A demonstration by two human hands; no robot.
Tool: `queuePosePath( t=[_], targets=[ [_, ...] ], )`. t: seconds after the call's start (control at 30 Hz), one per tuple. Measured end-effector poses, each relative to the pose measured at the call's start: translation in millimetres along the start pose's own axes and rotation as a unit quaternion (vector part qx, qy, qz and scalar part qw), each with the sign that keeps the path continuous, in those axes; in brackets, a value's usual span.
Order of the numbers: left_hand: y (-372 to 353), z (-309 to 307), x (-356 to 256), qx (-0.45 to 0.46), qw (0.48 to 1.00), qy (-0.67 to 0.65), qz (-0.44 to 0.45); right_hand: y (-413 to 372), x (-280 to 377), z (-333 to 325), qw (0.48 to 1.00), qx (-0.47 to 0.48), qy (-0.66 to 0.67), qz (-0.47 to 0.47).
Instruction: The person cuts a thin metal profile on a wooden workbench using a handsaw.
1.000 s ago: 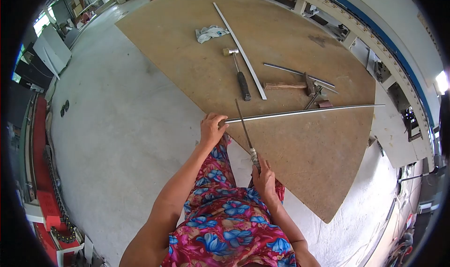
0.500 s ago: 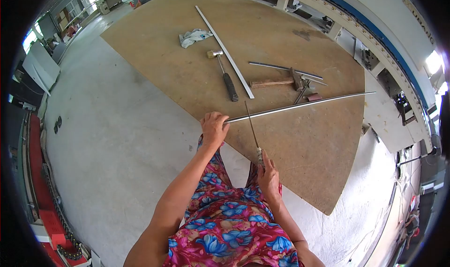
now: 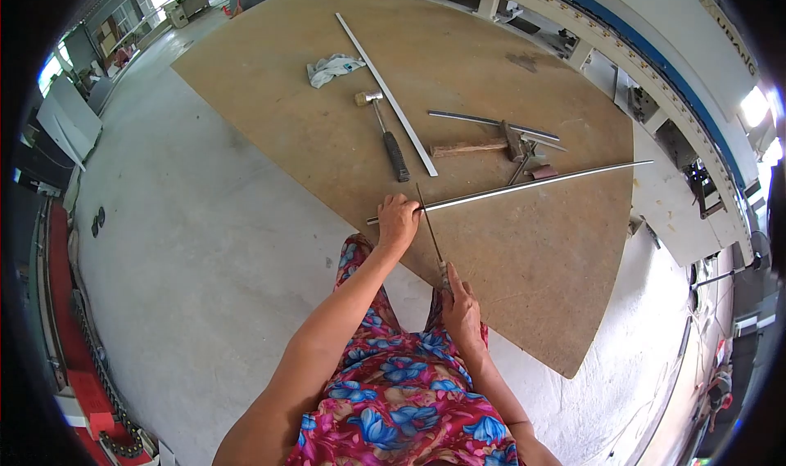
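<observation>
At the near edge of the board (image 3: pixel 524 253), the left hand (image 3: pixel 399 220) is gripping the long metal rod (image 3: pixel 524 185), fingers wrapped round it. The right hand (image 3: pixel 460 310) is clasping the file (image 3: pixel 429 225), which is crossing that rod.

Loads of open room on the brown fibreboard sheet (image 3: pixel 557 270) on the near side of the long thin steel rod (image 3: pixel 532 186). A slim metal file (image 3: pixel 430 233) cuts across that rod. Past it things get cluttered: black-handled mallet (image 3: pixel 383 130), flat white metal strip (image 3: pixel 385 92), wooden-handled hammer (image 3: pixel 479 148) and crumpled white rag (image 3: pixel 332 67). The grey concrete floor (image 3: pixel 205 245) on the left is wide open.
</observation>
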State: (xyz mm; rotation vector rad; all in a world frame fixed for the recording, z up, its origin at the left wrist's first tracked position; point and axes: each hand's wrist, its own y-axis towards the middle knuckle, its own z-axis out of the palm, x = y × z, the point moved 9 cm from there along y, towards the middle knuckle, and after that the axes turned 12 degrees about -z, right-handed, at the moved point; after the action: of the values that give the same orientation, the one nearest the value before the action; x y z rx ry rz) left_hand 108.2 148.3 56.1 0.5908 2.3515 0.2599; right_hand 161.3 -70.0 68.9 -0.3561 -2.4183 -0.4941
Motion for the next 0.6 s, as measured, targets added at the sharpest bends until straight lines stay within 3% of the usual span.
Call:
queuePosePath(
  t=[0.6],
  targets=[
    [1.0,7.0,4.6,-0.002,0.999,-0.037,0.04,51.2,-6.1,24.4,0.999,0.016,0.006,0.031]
  ],
)
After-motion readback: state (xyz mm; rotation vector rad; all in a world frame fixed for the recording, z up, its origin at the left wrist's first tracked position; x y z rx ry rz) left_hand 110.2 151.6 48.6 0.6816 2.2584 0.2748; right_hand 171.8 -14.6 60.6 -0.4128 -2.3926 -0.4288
